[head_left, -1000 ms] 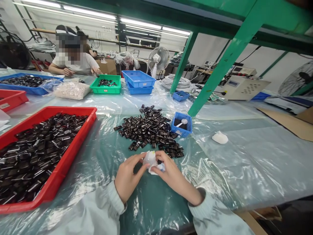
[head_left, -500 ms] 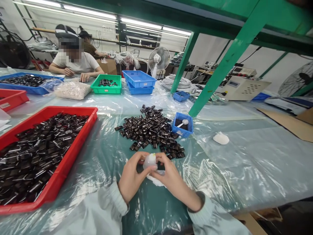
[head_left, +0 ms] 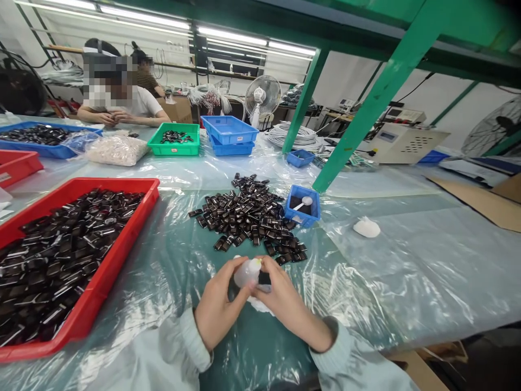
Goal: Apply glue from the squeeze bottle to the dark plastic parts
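Note:
Between my hands is a small translucent white squeeze bottle (head_left: 245, 273) with a yellowish tip. My left hand (head_left: 220, 301) is closed around it, thumb in front and fingers behind. The tip leans right, towards my right hand (head_left: 288, 304), whose thumb and fingers are curled in close to the bottle. A dark patch shows between the right fingers, but I cannot tell what they hold. A crumpled white cloth or tissue (head_left: 261, 307) lies under the hands. Just beyond them spreads a pile of small glossy black plastic pieces (head_left: 244, 212).
A red tray (head_left: 122, 260) full of black pieces stands at left. Right of the pile is a blue box (head_left: 311, 220) with dark contents and a white spoon (head_left: 306, 201). A white wad (head_left: 367, 227) lies further right. A green post (head_left: 358, 125) rises beyond. A co-worker (head_left: 134, 103) sits opposite.
The bottle has tipped from nearly upright towards the right. My hands stay close around it. Across the table, the co-worker's hands have come together.

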The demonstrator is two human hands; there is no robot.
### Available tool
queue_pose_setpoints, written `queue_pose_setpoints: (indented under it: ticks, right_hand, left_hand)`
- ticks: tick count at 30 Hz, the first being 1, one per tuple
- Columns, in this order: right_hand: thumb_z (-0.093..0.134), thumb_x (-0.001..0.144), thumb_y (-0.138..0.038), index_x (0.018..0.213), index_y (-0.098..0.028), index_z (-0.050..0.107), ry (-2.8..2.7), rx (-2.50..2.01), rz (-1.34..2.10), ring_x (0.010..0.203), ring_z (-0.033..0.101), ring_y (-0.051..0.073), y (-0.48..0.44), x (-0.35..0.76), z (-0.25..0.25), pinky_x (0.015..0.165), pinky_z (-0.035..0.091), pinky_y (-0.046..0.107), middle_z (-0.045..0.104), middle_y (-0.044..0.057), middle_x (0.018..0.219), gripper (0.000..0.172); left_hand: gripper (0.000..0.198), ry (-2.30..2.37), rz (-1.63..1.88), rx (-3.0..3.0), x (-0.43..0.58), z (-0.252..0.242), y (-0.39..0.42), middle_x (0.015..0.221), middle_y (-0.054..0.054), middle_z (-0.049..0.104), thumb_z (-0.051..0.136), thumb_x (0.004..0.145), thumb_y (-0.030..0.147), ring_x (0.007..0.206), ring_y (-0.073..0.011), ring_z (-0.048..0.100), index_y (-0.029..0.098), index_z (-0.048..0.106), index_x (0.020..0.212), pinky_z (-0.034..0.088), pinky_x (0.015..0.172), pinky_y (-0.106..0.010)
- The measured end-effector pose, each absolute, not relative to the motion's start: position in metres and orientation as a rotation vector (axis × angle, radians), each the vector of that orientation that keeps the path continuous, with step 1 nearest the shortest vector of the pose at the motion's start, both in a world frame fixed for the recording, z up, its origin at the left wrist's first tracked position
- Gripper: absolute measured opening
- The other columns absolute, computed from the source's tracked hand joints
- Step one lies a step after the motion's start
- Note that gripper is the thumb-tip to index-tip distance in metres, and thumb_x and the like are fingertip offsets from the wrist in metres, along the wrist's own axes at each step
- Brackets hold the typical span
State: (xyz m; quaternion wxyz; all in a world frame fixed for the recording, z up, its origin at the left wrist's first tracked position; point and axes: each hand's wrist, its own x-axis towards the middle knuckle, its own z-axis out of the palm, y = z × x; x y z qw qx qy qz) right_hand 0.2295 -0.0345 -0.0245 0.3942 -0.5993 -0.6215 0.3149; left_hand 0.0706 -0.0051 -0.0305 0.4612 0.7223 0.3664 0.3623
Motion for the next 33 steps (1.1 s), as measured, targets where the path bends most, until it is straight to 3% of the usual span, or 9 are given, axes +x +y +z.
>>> queue_pose_setpoints:
  ticks: [3, 7, 13, 17, 23, 28, 33]
  right_hand:
    - [0.071, 0.071, -0.014, 0.097, -0.025, 0.051, -1.540, -1.492, 0.837, 0.094, 0.065, 0.024, -0.036, 0.229, -0.024, 0.080, 0.049, 0.038, 0.066, 0.004, 0.100, 0.035]
    - [0.069, 0.075, -0.019, 0.105, -0.026, 0.048, -1.447, -1.453, 0.857, 0.087, 0.065, 0.022, -0.037, 0.234, -0.013, 0.073, 0.050, 0.033, 0.070, 0.001, 0.086, 0.037]
    - [0.068, 0.073, -0.019, 0.104, -0.026, 0.056, -1.380, -1.367, 0.835, 0.085, 0.062, 0.021, -0.033, 0.242, 0.003, 0.073, 0.049, 0.033, 0.066, 0.002, 0.091, 0.034]
    - [0.072, 0.070, -0.019, 0.087, -0.024, 0.064, -1.400, -1.325, 0.868, 0.088, 0.064, 0.020, -0.029, 0.236, 0.007, 0.071, 0.051, 0.030, 0.061, 0.004, 0.108, 0.020]
    - [0.069, 0.075, -0.020, 0.091, -0.026, 0.051, -1.267, -1.320, 0.795, 0.085, 0.064, 0.018, -0.040, 0.220, -0.005, 0.068, 0.049, 0.027, 0.064, 0.000, 0.088, 0.025]
    - [0.065, 0.079, -0.020, 0.089, -0.026, 0.045, -1.137, -1.320, 0.734, 0.091, 0.065, 0.019, -0.048, 0.210, -0.014, 0.077, 0.048, 0.030, 0.065, 0.000, 0.086, 0.023]
    - [0.069, 0.075, -0.021, 0.097, -0.026, 0.048, -1.082, -1.312, 0.746, 0.091, 0.067, 0.021, -0.047, 0.213, -0.005, 0.070, 0.052, 0.029, 0.070, 0.003, 0.092, 0.030]
  left_hand:
    - [0.034, 0.926, 0.882, 1.769, 0.071, -0.030, -0.004, 0.119, -0.010, 0.062, 0.058, 0.086, 0.032, 0.111, -0.0271, 0.058, 0.021, 0.052, 0.118, 0.045, 0.097, -0.044]
    - [0.030, 0.907, 0.847, 1.762, 0.068, -0.026, 0.000, 0.118, -0.007, 0.065, 0.051, 0.091, 0.033, 0.107, -0.0223, 0.062, 0.022, 0.053, 0.118, 0.050, 0.092, -0.035]
    - [0.035, 0.896, 0.803, 1.842, 0.065, -0.026, -0.001, 0.120, -0.007, 0.065, 0.048, 0.091, 0.031, 0.111, -0.0239, 0.060, 0.021, 0.052, 0.124, 0.049, 0.090, -0.034]
    - [0.034, 0.921, 0.840, 1.879, 0.065, -0.030, -0.001, 0.121, -0.010, 0.064, 0.047, 0.088, 0.029, 0.111, -0.0257, 0.059, 0.017, 0.053, 0.119, 0.047, 0.091, -0.036]
    - [0.016, 0.993, 0.850, 1.868, 0.069, -0.028, -0.006, 0.101, -0.006, 0.068, 0.052, 0.087, 0.028, 0.095, -0.0234, 0.064, 0.021, 0.054, 0.101, 0.050, 0.080, -0.035]
    - [0.017, 1.042, 0.873, 1.881, 0.073, -0.027, -0.011, 0.101, -0.006, 0.066, 0.049, 0.086, 0.024, 0.093, -0.0236, 0.063, 0.021, 0.051, 0.103, 0.049, 0.078, -0.035]
    - [0.019, 0.988, 0.863, 1.920, 0.072, -0.027, -0.010, 0.103, -0.005, 0.065, 0.048, 0.087, 0.022, 0.094, -0.0218, 0.062, 0.023, 0.051, 0.106, 0.048, 0.080, -0.034]
